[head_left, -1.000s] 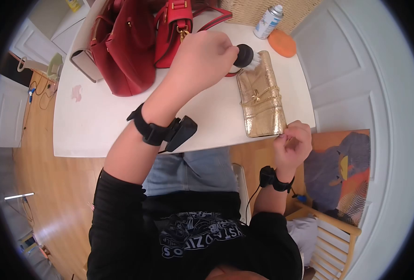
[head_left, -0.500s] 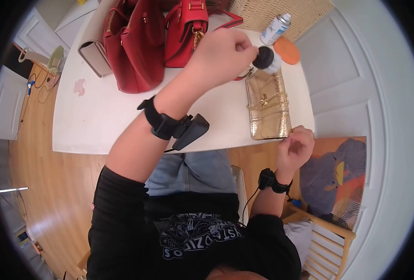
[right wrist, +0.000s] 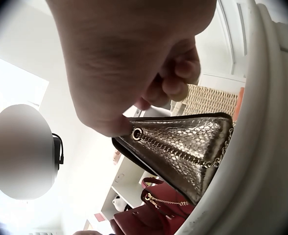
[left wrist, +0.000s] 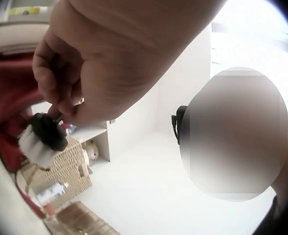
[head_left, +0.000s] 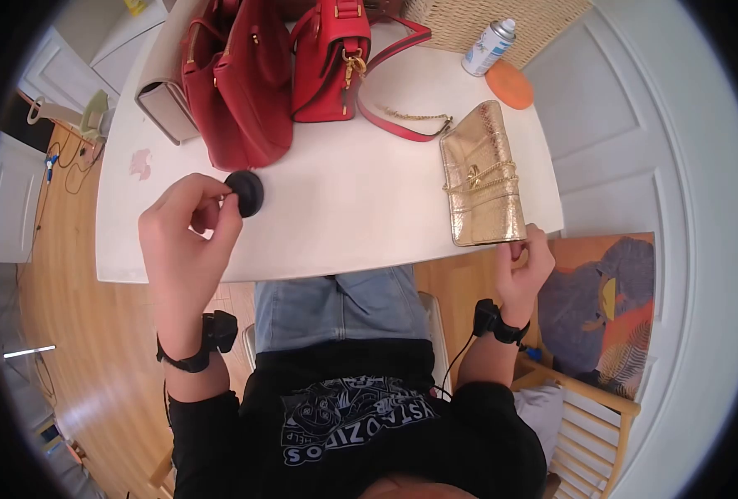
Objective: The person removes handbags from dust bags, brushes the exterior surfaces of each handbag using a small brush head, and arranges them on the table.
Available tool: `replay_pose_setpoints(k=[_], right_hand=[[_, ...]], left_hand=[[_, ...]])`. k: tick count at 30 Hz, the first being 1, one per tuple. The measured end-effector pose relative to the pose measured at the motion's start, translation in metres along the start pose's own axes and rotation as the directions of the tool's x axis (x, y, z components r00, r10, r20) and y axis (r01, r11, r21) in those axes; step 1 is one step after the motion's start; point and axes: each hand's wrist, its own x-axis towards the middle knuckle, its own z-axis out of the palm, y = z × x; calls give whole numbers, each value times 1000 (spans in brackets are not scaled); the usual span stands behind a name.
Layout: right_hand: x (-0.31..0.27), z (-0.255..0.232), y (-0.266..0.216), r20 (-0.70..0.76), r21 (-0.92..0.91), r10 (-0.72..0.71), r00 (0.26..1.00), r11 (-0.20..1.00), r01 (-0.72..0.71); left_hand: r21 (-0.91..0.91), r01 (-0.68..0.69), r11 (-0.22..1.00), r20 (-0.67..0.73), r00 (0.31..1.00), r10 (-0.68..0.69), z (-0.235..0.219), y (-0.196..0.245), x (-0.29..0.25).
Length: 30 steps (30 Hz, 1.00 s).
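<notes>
My left hand (head_left: 190,229) pinches the black handle of a small round brush (head_left: 246,193) over the left part of the white table. White bristles show below the brush (left wrist: 42,142) in the left wrist view. At the table's right front edge, my right hand (head_left: 527,266) holds the near corner of a gold snakeskin-textured clutch (head_left: 478,191), thumb and fingers at its edge. A gold chain (head_left: 493,183) is wrapped across the clutch. The right wrist view shows the clutch's side (right wrist: 178,147) with a ring and chain, close under the hand.
Red handbags (head_left: 240,91) and a smaller red bag (head_left: 327,66) stand at the back left, beside a beige bag (head_left: 165,104). A spray can (head_left: 489,48), an orange sponge-like disc (head_left: 510,85) and a woven basket (head_left: 502,21) are at the back right. A red strap (head_left: 402,129) trails over the white table (head_left: 344,208).
My left hand has swung the brush away from the clutch's far end, left and toward me, over the table's left side. The right hand still holds the clutch's near corner.
</notes>
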Motion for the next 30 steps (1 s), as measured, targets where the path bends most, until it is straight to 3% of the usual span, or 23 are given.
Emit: replay_pose_setpoints(k=[3,5,9,13,19,26,29,30], right_hand=[[2,-3,-1,96,-99,92,991,992,-82],[8,-7,-4,133,-202,68,989,979,-40],[14,-7,-7,187,-177,-24,982,983,58],[9,1,-1,70,-179,-116,991,976,127],[7,2,0,-92,-221,-202,975,959,178],[65,-22,-68,-68,-359,-384,921,870,337],[87,-20,-106,-63,-315,-409,910,874,371],[93,-17,-121,-63,-343,-475,878,836,428]], left_hand=[[10,18,1000,73,997,-19,-3,-13,-3],[29,-2,1000,90,996,0,6,-17,-6],[-30,-48,998,69,996,50,23,-27,-15],[-26,-17,1000,104,994,20,19,-33,-22],[-125,-9,992,50,999,16,8,-11,-25],[-373,-206,904,173,942,286,8,51,-13],[-465,-298,833,143,904,403,15,87,4],[-537,-336,774,64,898,434,20,98,11]])
